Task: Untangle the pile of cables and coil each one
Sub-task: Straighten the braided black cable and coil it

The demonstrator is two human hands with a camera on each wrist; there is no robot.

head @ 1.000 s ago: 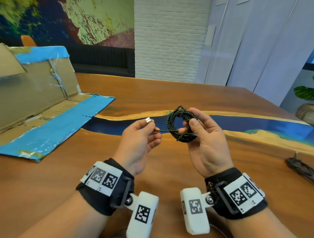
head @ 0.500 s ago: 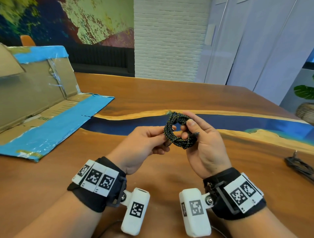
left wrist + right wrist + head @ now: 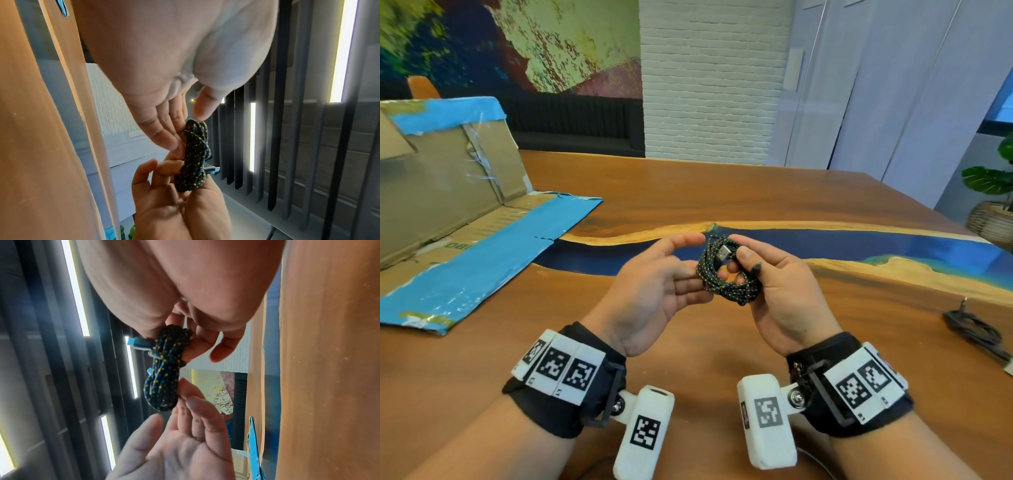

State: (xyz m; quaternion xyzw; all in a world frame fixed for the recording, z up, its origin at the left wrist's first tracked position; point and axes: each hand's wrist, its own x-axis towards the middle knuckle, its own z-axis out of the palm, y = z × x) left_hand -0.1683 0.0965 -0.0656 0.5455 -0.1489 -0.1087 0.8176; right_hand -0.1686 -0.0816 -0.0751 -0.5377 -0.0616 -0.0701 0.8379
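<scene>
A black braided cable with yellow and blue flecks [image 3: 729, 286] is wound into a small coil, held above the wooden table [image 3: 688, 192]. My right hand [image 3: 748, 263] grips the coil, thumb pressing over it. The silver USB plug [image 3: 722, 254] lies across the top of the coil beside that thumb. My left hand [image 3: 700, 263] is spread, its straight fingers touching the coil's left side and its thumb lifted above. The left wrist view shows the coil [image 3: 193, 159] between both hands. In the right wrist view the coil [image 3: 164, 369] has a second plug [image 3: 137, 343] sticking out.
A second dark cable [image 3: 976, 330] lies bundled on the table at the right edge. A flattened cardboard box with blue tape [image 3: 448, 219] covers the table's left side. A potted plant in a woven basket [image 3: 993, 212] stands beyond the right corner.
My left hand brought the loose USB end over to the coil and let it go. Its fingers have straightened against the coil, and the plug now lies on the coil by my right thumb.
</scene>
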